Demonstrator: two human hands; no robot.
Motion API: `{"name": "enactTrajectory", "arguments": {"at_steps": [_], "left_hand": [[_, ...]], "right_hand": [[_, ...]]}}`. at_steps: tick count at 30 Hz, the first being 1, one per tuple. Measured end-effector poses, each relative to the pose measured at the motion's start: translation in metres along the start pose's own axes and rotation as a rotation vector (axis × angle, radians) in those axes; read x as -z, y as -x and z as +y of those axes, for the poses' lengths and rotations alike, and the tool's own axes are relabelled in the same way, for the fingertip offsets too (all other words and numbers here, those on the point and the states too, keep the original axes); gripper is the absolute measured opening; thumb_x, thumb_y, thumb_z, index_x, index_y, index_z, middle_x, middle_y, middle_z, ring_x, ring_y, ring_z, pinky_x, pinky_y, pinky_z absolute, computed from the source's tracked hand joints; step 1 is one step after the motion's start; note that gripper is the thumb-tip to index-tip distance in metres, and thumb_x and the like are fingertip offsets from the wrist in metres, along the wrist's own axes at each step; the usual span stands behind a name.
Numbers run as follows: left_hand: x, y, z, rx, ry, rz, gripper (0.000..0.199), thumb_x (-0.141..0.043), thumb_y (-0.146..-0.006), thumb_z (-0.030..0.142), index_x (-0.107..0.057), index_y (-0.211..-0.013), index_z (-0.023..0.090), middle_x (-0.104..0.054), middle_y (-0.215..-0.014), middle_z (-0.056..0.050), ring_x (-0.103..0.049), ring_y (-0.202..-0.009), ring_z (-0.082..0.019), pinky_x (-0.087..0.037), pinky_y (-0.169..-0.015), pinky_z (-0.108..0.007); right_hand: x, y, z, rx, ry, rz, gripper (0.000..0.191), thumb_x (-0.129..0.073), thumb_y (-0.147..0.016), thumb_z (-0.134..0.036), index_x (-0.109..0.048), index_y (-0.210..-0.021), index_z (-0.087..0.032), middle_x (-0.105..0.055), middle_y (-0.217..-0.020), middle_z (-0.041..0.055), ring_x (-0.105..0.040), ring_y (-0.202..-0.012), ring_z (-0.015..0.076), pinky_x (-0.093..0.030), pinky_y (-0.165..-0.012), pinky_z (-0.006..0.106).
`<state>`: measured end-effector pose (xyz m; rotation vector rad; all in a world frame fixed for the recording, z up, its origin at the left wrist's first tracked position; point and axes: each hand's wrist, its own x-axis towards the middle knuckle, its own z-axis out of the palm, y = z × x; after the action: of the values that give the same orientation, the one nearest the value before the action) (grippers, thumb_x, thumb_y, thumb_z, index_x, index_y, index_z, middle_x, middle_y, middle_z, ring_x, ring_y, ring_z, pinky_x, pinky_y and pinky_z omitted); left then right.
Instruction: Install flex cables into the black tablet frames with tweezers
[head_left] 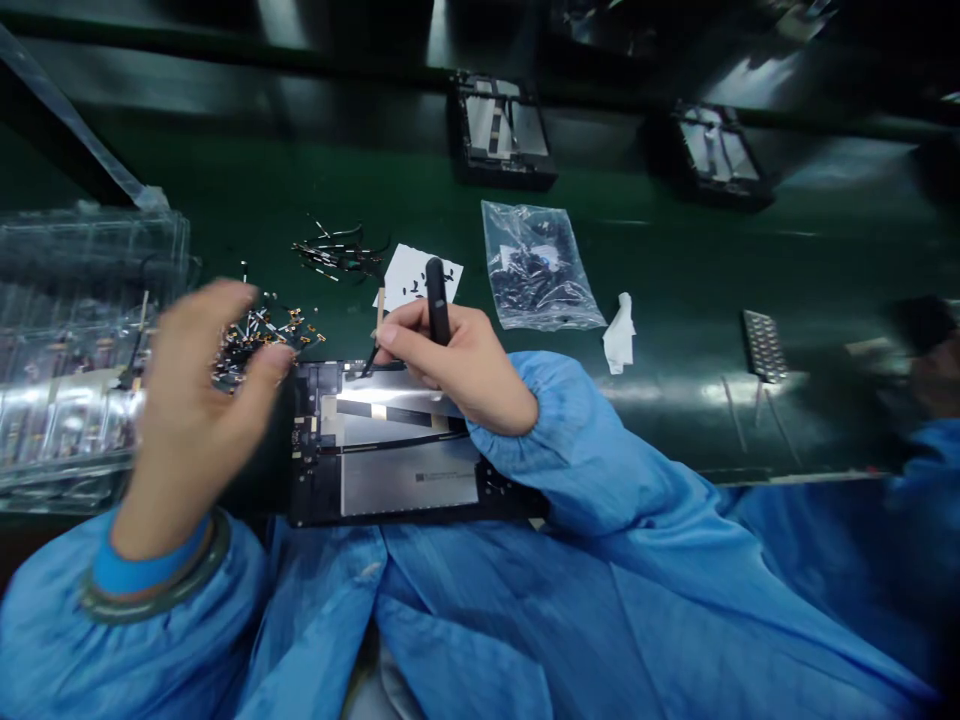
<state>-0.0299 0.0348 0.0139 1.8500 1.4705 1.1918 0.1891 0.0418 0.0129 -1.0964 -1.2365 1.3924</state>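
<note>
My left hand (199, 420), blurred by motion, is raised at the left with thumb and fingers apart. Behind its fingertips lies a pile of small flex-cable parts (259, 335). My right hand (465, 365) is closed around a black pen-like tool (436, 300) that points upward. At its thumb and fingertips is a thin tan and black strip (380, 300), whose lower end meets the top edge of an opened tablet (409, 485). Silver battery cells and dark strips show inside the tablet, which lies flat before me, partly covered by my right sleeve.
Clear plastic trays (67, 400) are stacked at the left. Beyond the tablet lie black cables (341, 252), white paper (405, 265) with small black pieces, a plastic bag (536, 270) and crumpled tissue (619, 335). Device stacks (502, 130) stand farther back. Another person's sleeve (930, 470) shows at right.
</note>
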Motion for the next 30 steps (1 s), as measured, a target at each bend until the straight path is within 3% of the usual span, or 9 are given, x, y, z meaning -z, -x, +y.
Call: {"name": "enactTrajectory", "arguments": {"at_steps": [3, 6, 10, 15, 17, 22, 25, 28, 30], "left_hand": [[-0.037, 0.009, 0.026, 0.060, 0.018, -0.196, 0.025, -0.063, -0.086, 0.038, -0.070, -0.104, 0.023, -0.073, -0.101, -0.002, -0.066, -0.091, -0.019, -0.050, -0.089, -0.032], [-0.049, 0.013, 0.033, 0.216, 0.133, -0.157, 0.014, -0.063, -0.086, 0.034, -0.072, -0.087, 0.023, -0.072, -0.077, 0.002, -0.064, -0.068, -0.014, -0.049, -0.065, -0.025], [-0.048, 0.014, 0.031, 0.280, 0.207, -0.140, 0.015, -0.065, -0.083, 0.034, -0.072, -0.090, 0.023, -0.072, -0.079, 0.002, -0.064, -0.068, -0.015, -0.049, -0.063, -0.024], [-0.051, 0.021, 0.032, 0.059, -0.042, -0.118, 0.014, -0.058, -0.086, 0.029, -0.071, -0.086, 0.024, -0.071, -0.083, 0.000, -0.065, -0.078, -0.018, -0.050, -0.075, -0.028], [-0.049, 0.022, 0.032, 0.048, -0.067, -0.118, 0.012, -0.059, -0.084, 0.029, -0.071, -0.083, 0.025, -0.071, -0.082, 0.000, -0.065, -0.079, -0.018, -0.050, -0.078, -0.029], [-0.040, 0.016, 0.031, 0.475, 0.470, -0.163, 0.014, -0.072, -0.077, 0.038, -0.072, -0.079, 0.024, -0.074, -0.098, -0.002, -0.069, -0.084, -0.019, -0.057, -0.077, -0.031], [-0.041, 0.014, 0.035, 0.580, 0.722, -0.259, 0.016, -0.077, -0.072, 0.037, -0.074, -0.074, 0.021, -0.071, -0.114, -0.007, -0.069, -0.095, -0.023, -0.058, -0.083, -0.036], [-0.046, 0.015, 0.038, 0.629, 0.770, -0.265, 0.021, -0.080, -0.069, 0.038, -0.076, -0.080, 0.020, -0.075, -0.093, -0.007, -0.070, -0.086, -0.023, -0.059, -0.080, -0.036], [-0.049, 0.017, 0.038, 0.626, 0.749, -0.228, 0.022, -0.080, -0.068, 0.039, -0.076, -0.079, 0.020, -0.074, -0.082, -0.005, -0.069, -0.080, -0.020, -0.058, -0.077, -0.033]], "right_hand": [[-0.005, 0.005, 0.001, 0.070, 0.119, -0.015, 0.028, -0.068, -0.080, -0.046, -0.064, -0.077, -0.019, -0.065, -0.069, -0.0018, -0.062, -0.067, 0.0116, -0.053, -0.065, 0.026], [-0.001, 0.010, 0.006, 0.287, 0.375, 0.075, 0.020, -0.063, -0.086, -0.039, -0.065, -0.082, -0.020, -0.068, -0.079, 0.0003, -0.064, -0.075, 0.0129, -0.053, -0.071, 0.027], [0.007, 0.017, 0.016, 0.674, 0.776, 0.052, 0.019, -0.053, -0.094, -0.030, -0.070, -0.096, -0.020, -0.072, -0.094, 0.0058, -0.066, -0.086, 0.0150, -0.053, -0.075, 0.027], [0.005, 0.020, 0.021, 0.748, 1.102, -0.039, 0.031, -0.040, -0.098, -0.023, -0.070, -0.102, -0.018, -0.073, -0.096, 0.0091, -0.067, -0.079, 0.0168, -0.052, -0.069, 0.030], [0.005, 0.019, 0.017, 0.766, 1.111, -0.012, 0.029, -0.041, -0.098, -0.023, -0.070, -0.094, -0.017, -0.072, -0.085, 0.0081, -0.066, -0.074, 0.0164, -0.050, -0.065, 0.028], [0.013, 0.022, 0.008, 0.799, 0.893, 0.292, 0.018, -0.049, -0.092, -0.016, -0.063, -0.082, -0.021, -0.068, -0.077, 0.0029, -0.063, -0.074, 0.0137, -0.049, -0.067, 0.026], [0.012, 0.025, 0.012, 0.851, 0.872, 0.184, 0.013, -0.054, -0.089, -0.014, -0.064, -0.084, -0.020, -0.069, -0.079, 0.0030, -0.064, -0.073, 0.0136, -0.048, -0.065, 0.025], [0.008, 0.027, 0.013, 0.870, 0.826, 0.113, 0.010, -0.058, -0.089, -0.018, -0.066, -0.082, -0.019, -0.070, -0.077, 0.0036, -0.064, -0.071, 0.0132, -0.049, -0.063, 0.024], [0.005, 0.025, 0.008, 0.734, 0.689, 0.133, 0.008, -0.062, -0.088, -0.023, -0.068, -0.086, -0.019, -0.071, -0.082, 0.0032, -0.066, -0.076, 0.0131, -0.051, -0.068, 0.024]]}}
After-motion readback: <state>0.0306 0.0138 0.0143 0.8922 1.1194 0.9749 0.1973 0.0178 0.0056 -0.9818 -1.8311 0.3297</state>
